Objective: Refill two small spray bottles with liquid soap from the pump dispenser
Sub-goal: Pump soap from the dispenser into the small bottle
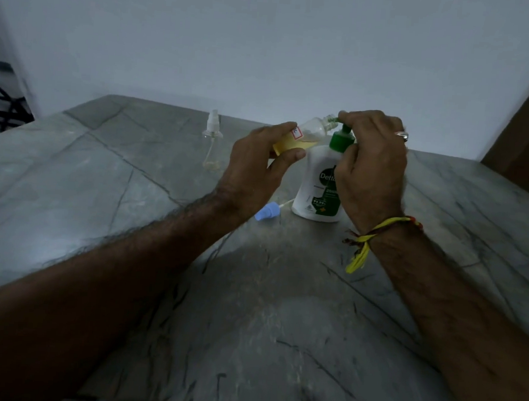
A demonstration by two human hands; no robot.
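A white pump dispenser (315, 185) with a green pump head (341, 141) stands on the grey stone table (133, 192). My left hand (259, 166) holds a small clear spray bottle (304, 134), tilted on its side, partly filled with yellow liquid, its open neck touching the pump's spout. My right hand (370, 163) rests on top of the pump head, fingers curled over it. The bottle's blue spray cap (265, 212) with its tube lies on the table left of the dispenser. A second clear spray bottle (212, 144) stands upright farther left, cap on.
A pale wall runs behind the table. A brown wooden surface (527, 132) stands at the far right. Dark cables (2, 103) show past the table's left edge. A ring and a yellow thread band are on my right hand and wrist.
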